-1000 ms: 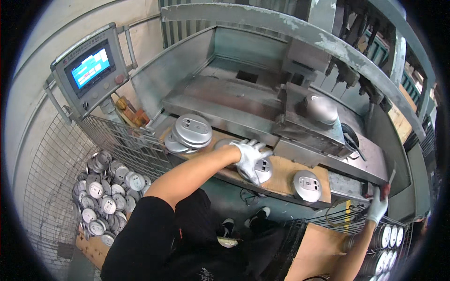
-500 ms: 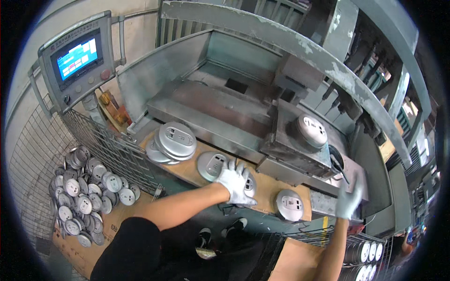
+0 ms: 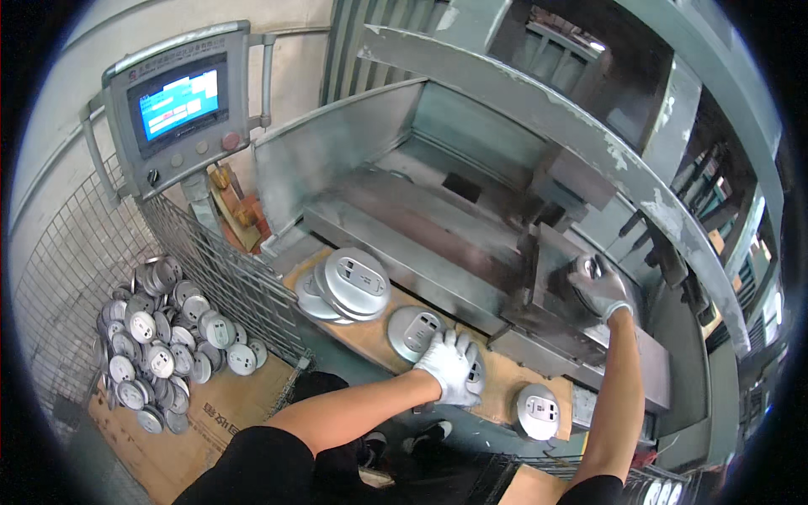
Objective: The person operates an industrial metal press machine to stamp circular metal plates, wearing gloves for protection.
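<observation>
Metal-walled machine bay (image 3: pixel 484 126), grey, worn paint, cardboard-topped ledge (image 3: pixel 501 358) along its front edge. Main part is a round silver disc (image 3: pixel 594 268) at the fixture block (image 3: pixel 547 273), right side of the bay. Right hand (image 3: pixel 601 290), gloved, is over it, fingers bent around the disc; glove hides most of the face, so can't tell if the grip is firm or just contact. Left hand (image 3: pixel 450 364), also gloved, is palm down over a second disc (image 3: pixel 477 377) on the ledge, fingers extended and slightly apart; can't tell if it's pressing or only resting.

Just left of that hand, a third disc (image 3: pixel 412 331) lies flat, sockets up. Left end of the ledge: overlapping stack of discs (image 3: pixel 358 282). Right end: single disc (image 3: pixel 537 411), well apart from the stack.

Further out, left: wire cage (image 3: pixel 227 282), with a loose heap of discs (image 3: pixel 160 353) on brown cardboard (image 3: pixel 223 425). Above it, control panel (image 3: pixel 181 101) on a post, screen lit blue, buttons below. More discs (image 3: pixel 665 492) in rows at the lower right edge, partly cut off. Person's shoes (image 3: pixel 427 436) show below the ledge.
</observation>
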`<action>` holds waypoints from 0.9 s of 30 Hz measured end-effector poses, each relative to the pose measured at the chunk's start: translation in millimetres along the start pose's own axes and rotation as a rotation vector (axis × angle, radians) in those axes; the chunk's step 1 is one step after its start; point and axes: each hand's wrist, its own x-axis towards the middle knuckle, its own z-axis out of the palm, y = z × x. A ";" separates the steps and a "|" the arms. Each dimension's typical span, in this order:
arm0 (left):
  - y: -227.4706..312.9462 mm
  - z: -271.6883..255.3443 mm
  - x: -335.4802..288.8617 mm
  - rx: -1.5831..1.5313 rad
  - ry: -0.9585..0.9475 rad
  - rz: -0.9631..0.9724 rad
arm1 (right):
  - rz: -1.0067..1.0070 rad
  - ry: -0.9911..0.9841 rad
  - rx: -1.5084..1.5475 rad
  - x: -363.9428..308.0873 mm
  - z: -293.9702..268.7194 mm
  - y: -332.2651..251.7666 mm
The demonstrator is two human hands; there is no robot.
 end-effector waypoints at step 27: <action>10.2 0.4 -5.3 0.079 -0.037 -0.228 | 0.398 -0.961 3.219 -175.8 -114.4 218.5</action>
